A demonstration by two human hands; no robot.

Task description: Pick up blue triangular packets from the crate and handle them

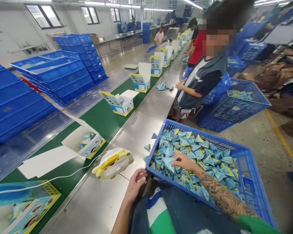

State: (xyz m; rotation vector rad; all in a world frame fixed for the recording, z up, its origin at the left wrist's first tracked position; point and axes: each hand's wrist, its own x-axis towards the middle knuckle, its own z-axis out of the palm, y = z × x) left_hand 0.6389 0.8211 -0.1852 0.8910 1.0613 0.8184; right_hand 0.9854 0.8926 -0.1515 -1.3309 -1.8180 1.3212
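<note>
My right hand (184, 161) lies on a heap of several small blue triangular packets (200, 152) inside a blue plastic crate (249, 182) on my lap side of the line; its fingers spread over the packets and I cannot see a packet gripped. My left hand (136, 183) rests at the edge of the steel worktop (146, 120), fingers curled, holding nothing, just beside the crate's near corner. A few loose packets (147, 148) lie on the steel by the crate.
A small yellow-and-white fan (113, 163) with a white cord lies on the worktop. Open printed cartons (84, 143) ride the green belt (102, 118). Other people (202, 74) stand along the line on the right. Stacked blue crates (61, 74) fill the left.
</note>
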